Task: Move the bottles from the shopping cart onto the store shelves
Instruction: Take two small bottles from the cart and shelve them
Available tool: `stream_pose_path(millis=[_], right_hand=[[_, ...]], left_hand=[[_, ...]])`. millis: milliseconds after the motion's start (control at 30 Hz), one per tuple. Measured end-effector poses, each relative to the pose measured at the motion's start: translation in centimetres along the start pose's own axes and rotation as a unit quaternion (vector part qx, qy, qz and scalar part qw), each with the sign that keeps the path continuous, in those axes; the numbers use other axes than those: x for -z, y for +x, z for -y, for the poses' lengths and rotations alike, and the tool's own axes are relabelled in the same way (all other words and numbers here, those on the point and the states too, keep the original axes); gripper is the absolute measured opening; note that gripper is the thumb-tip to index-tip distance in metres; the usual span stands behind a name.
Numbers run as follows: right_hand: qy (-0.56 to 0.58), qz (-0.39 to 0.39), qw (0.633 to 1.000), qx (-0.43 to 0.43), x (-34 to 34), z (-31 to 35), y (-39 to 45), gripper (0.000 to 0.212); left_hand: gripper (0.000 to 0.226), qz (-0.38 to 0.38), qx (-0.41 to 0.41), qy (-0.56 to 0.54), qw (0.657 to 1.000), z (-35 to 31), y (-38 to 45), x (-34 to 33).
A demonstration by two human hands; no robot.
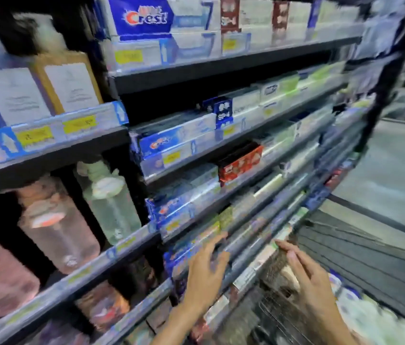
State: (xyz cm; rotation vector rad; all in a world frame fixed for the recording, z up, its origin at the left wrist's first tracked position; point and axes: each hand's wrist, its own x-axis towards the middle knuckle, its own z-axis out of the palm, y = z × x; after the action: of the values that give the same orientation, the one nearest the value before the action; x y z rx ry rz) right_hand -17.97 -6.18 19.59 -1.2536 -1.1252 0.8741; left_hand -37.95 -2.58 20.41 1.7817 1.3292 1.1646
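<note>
Crest toothpaste box (144,17) tops shelves (221,63); hands empty

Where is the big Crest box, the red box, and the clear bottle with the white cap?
Crest box (146,17): head view, on its logo, top shelf.
Red box (240,164): head view, on its front face.
Clear bottle (111,205): head view, on its body, left shelf.

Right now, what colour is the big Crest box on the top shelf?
Blue and white, red logo: Crest box, head view.

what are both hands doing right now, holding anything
Left hand: open, fingers spread near the shelf edge, holding nothing.
Right hand: open, fingers straight, holding nothing.
</note>
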Motion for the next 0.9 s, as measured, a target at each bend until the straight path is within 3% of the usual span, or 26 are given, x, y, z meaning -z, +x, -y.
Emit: stream_pose_path(millis=[133,233,333,733,900], right_hand=[[-0.075,-0.068,0.993,-0.063,7.8,-5.6,-1.2,0.026],[-0.092,-0.104,0.982,-0.125,12.8,-9.0,-2.8,0.024],[-0.090,-0.142,0.971,-0.173,16.4,-11.4,-5.0,0.023],[-0.108,-0.281,0.915,-0.270,21.4,-14.3,-7.0,0.031],[-0.098,-0.338,0.892,-0.285,21.9,-15.0,-6.4,0.030]], left_hand=[[0.027,0.088,0.069,-0.019,0.994,1.0,0.4,-9.2],[0.058,0.155,0.101,-0.010,0.983,1.8,0.3,-14.9],[0.031,0.198,0.133,-0.011,0.971,3.0,-0.5,-19.5],[0.049,0.378,0.161,0.008,0.912,6.1,2.2,-27.4],[0.035,0.421,0.139,0.010,0.896,7.2,4.3,-30.6]])
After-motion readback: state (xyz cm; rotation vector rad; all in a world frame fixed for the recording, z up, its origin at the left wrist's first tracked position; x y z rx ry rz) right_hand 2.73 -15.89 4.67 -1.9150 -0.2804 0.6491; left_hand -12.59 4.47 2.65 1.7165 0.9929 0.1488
